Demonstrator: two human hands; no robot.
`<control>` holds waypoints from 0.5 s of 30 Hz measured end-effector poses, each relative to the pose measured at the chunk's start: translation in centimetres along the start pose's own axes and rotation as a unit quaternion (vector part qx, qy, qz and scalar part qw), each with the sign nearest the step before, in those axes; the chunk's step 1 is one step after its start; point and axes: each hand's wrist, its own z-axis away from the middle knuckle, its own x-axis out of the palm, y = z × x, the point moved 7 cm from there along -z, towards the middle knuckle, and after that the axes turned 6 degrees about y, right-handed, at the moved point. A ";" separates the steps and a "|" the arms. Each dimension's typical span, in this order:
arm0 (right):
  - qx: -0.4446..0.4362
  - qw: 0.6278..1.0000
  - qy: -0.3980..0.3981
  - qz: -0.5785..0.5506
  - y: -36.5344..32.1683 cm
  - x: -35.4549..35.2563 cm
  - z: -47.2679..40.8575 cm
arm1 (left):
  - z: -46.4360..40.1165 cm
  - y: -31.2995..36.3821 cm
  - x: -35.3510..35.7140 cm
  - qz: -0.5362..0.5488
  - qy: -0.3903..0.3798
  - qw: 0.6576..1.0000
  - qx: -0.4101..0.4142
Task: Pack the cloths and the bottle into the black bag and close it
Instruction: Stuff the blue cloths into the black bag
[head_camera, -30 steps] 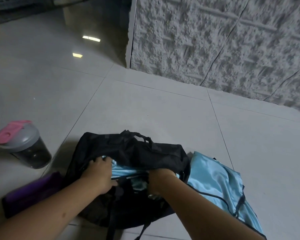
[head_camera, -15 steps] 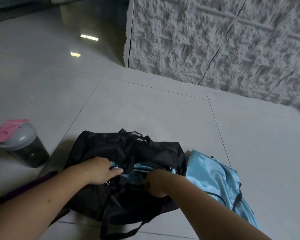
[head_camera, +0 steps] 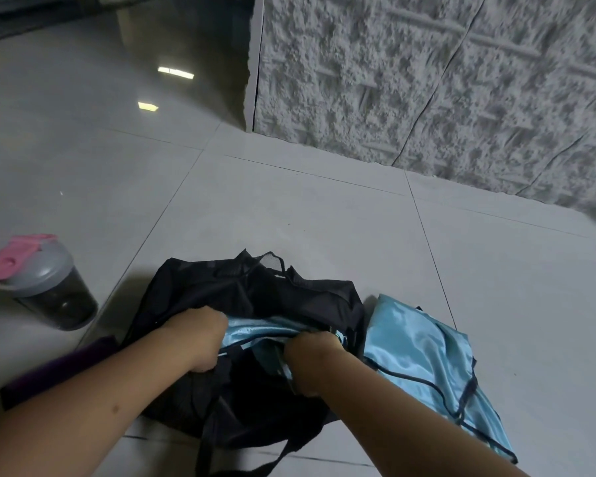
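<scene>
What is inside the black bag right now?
A shiny light-blue satin cloth shows in the opening of the black fabric bag. Anything deeper is hidden by the left hand, the right hand and the bag's fabric.

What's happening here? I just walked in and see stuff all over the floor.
A person is packing a black bag on the floor. Both the left hand and the right hand are at its mouth, pushing in a blue cloth. Another blue cloth lies right of the bag, with a purple cloth and the bottle to its left.
</scene>
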 end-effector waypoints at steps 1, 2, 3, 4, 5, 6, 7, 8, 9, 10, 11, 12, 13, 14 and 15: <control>-0.001 0.999 0.042 -0.016 -0.1 -0.7 -0.2 | 0.0 0.3 -0.5 0.009 0.022 1.000 0.020; 0.004 0.995 0.096 -0.038 0.0 -1.6 -0.2 | 0.0 0.8 -1.1 0.032 0.052 0.997 0.041; 0.011 0.989 0.132 -0.061 0.2 -2.0 -0.3 | -0.2 1.3 -1.3 0.060 0.080 0.993 0.064; 0.014 0.986 0.141 -0.083 0.3 -1.9 -0.4 | -0.2 1.9 -1.2 0.091 0.102 0.987 0.088; 0.016 0.988 0.121 -0.099 0.3 -1.3 -0.6 | -0.3 2.4 -0.7 0.119 0.108 0.981 0.110; 0.012 0.990 0.083 -0.109 0.2 -0.4 -0.7 | -0.4 2.8 0.1 0.141 0.099 0.977 0.126; 0.004 0.993 0.041 -0.113 -0.1 0.5 -0.6 | -0.4 3.1 1.2 0.156 0.077 0.976 0.132; -0.008 0.993 0.010 -0.113 -0.3 1.1 -0.5 | -0.4 3.1 2.2 0.158 0.050 0.977 0.131; -0.017 0.994 -0.009 -0.110 -0.4 1.5 -0.2 | -0.4 3.1 3.2 0.149 0.027 0.980 0.128; -0.019 0.994 -0.018 -0.103 -0.3 1.4 0.1 | -0.4 3.0 3.9 0.134 0.014 0.983 0.125; -0.012 0.996 -0.016 -0.088 0.0 1.1 0.3 | -0.5 2.8 4.3 0.113 0.006 0.986 0.121; -0.002 0.998 0.001 -0.063 0.2 0.3 0.6 | -0.5 2.8 4.3 0.091 0.000 0.989 0.113; 0.010 0.999 0.036 -0.033 0.4 -0.7 0.8 | -0.4 2.9 4.2 0.075 -0.005 0.992 0.104; 0.020 0.997 0.072 -0.006 0.5 -1.6 1.0 | -0.1 3.1 3.8 0.060 -0.008 0.993 0.098; 0.032 0.995 0.096 0.012 0.6 -2.1 1.0 | 0.0 3.3 3.6 0.040 -0.010 0.995 0.096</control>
